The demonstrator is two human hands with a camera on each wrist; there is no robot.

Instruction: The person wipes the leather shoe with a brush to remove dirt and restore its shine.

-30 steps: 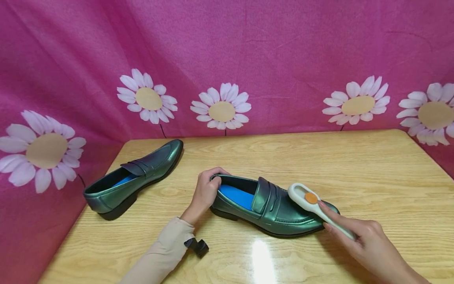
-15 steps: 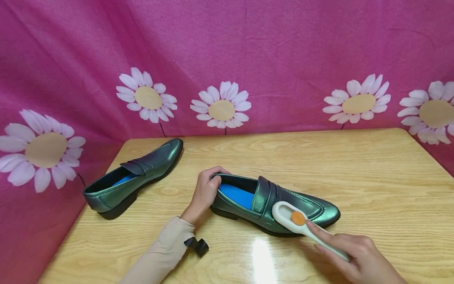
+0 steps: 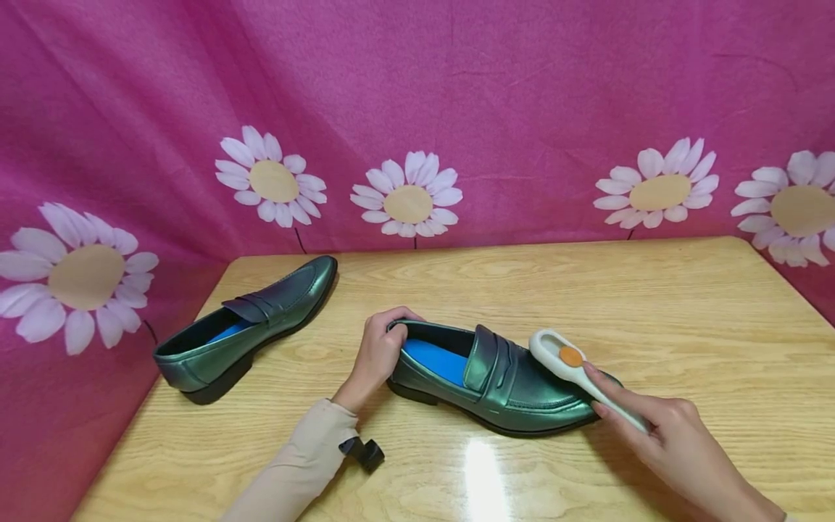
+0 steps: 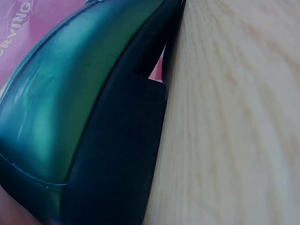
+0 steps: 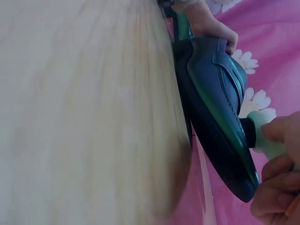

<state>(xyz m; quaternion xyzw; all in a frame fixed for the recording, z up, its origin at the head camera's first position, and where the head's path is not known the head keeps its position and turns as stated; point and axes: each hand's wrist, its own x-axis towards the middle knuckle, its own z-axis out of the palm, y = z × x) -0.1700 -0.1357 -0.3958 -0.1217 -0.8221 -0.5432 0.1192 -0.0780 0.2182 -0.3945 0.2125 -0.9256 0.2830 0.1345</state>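
A metallic green loafer (image 3: pixel 535 417) with a blue insole stands on the table, toe to the right. My left hand (image 3: pixel 378 351) grips it at the heel, thumb inside the opening. In my right hand (image 3: pixel 678 438) is a white-handled brush (image 3: pixel 548 349) with an orange button, index finger extended along the handle. The right wrist view shows its dark bristles (image 5: pixel 248 132) against the upper near the toe. Up close in the left wrist view, the loafer's black heel (image 4: pixel 112 140) rests on the wood. Part of the toe is hidden behind the brush and right hand.
A matching loafer (image 3: pixel 287 312) stands at the back left of the wooden table (image 3: pixel 509 283), toe pointing away. A pink cloth (image 3: pixel 522 109) with white daisies hangs behind and at the sides. A black wrist mount (image 3: pixel 364 453) sits on the left sleeve.
The brush moved from the toe top down to the near side of the loafer, then back up and right over the toe. The left hand and both loafers stayed in place.
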